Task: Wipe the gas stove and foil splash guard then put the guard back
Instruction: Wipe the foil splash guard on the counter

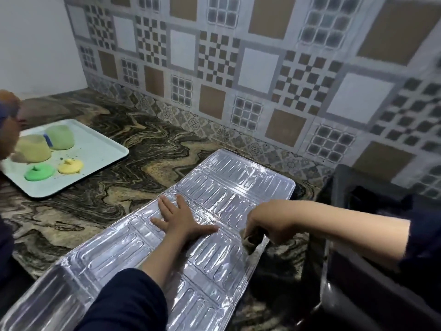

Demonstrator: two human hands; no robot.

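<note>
A patterned tile wall point(238, 68) backs a marbled stone desk point(119, 187) in swirls of brown, black and cream. Flat across the desk lies the foil splash guard point(214, 194), unfolded, its embossed panels running from the tile wall down toward the near edge. The left hand point(181, 219) is pressed palm-down on the middle of the guard, fingers spread wide and holding nothing, pinning the sheet. The right hand point(265, 223) is at the guard's right edge, fingers closed around a dark, crumpled cloth point(253, 238) that touches the foil there. To the right, the dark body of the gas stove point(370, 235) stands just beside the guard, only partly in view. Well apart to the left sits a pale tray point(100, 151) carrying two upturned cups, one yellowish point(32, 149) and one green point(60, 137), and two small lids, one green point(39, 172) and one yellow point(70, 166).

The step in hand looks to be the wiping of the guard, with the cloth working along its right side. Whether the stove has been wiped cannot be told from here. Thin foil should crease easily, so the next strokes call for light, even pressure along the ribs, with the flat hand shifting to brace each stretch being wiped. Putting the guard back is not yet done.
</note>
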